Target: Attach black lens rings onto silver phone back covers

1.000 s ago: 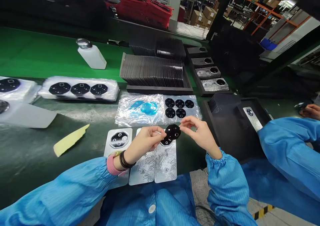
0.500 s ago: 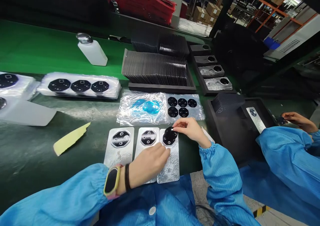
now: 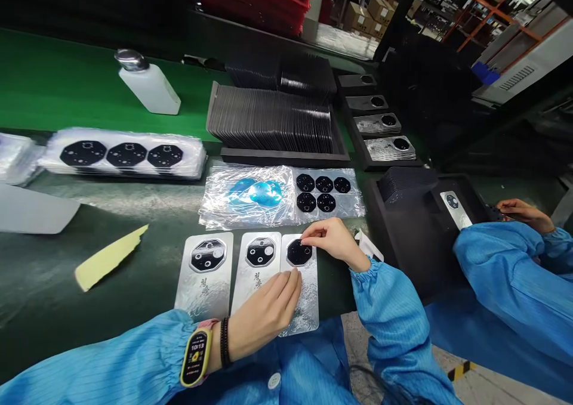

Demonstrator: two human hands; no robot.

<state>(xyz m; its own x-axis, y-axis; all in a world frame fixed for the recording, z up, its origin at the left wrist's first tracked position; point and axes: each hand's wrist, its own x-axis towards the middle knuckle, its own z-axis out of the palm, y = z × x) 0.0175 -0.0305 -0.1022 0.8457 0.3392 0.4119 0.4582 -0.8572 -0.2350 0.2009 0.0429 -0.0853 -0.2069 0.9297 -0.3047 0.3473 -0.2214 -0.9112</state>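
Three silver phone back covers lie side by side: a left cover (image 3: 197, 294), a middle cover (image 3: 248, 280) and a right cover (image 3: 310, 297). The first two show shiny octagonal camera plates with round lens spots. A thin black octagonal sticker (image 3: 299, 253) lies over the octagon of the right cover. My right hand (image 3: 333, 238) pinches the sticker's upper right edge between thumb and finger. My left hand (image 3: 266, 312), fingers bent and pressed together, rests over the middle and right covers, its fingertips just below the sticker. Whatever is beneath those fingers is hidden.
Beyond the covers lies a clear bag (image 3: 246, 199) beside a sheet of black octagons (image 3: 329, 208). Black slotted racks (image 3: 273, 116), a white pump bottle (image 3: 152, 89) and bagged octagons (image 3: 125, 154) stand farther back. At right, a co-worker's sleeve (image 3: 514, 268) borders a black tray (image 3: 412, 244).
My right hand has moved slightly left and lowered the black sticker, which now lines up over the right cover's octagon. The left hand stays near the same cover; the view has shifted a little.
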